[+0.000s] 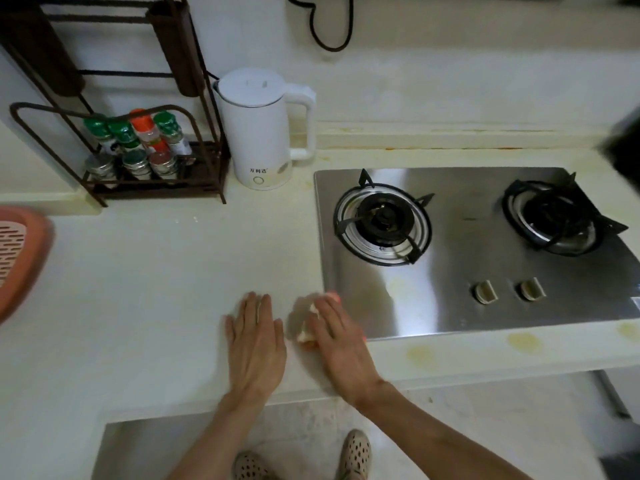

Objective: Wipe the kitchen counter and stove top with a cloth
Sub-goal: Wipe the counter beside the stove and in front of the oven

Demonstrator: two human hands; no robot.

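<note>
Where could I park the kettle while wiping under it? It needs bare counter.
Open counter lies between the spice rack, the pink tray and the left hand. Crowded: the back corner around the kettle and rack. The right hand presses the cloth beside the stove top.

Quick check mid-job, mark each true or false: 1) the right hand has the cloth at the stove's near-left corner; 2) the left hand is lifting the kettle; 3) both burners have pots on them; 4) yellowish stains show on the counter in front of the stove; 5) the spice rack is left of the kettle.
1. True: the right hand presses the cloth by the stove corner.
2. False: the left hand lies flat on the counter; the kettle stands untouched.
3. False: both burners are bare.
4. True: stains show there.
5. True: the spice rack is left of it.
</note>
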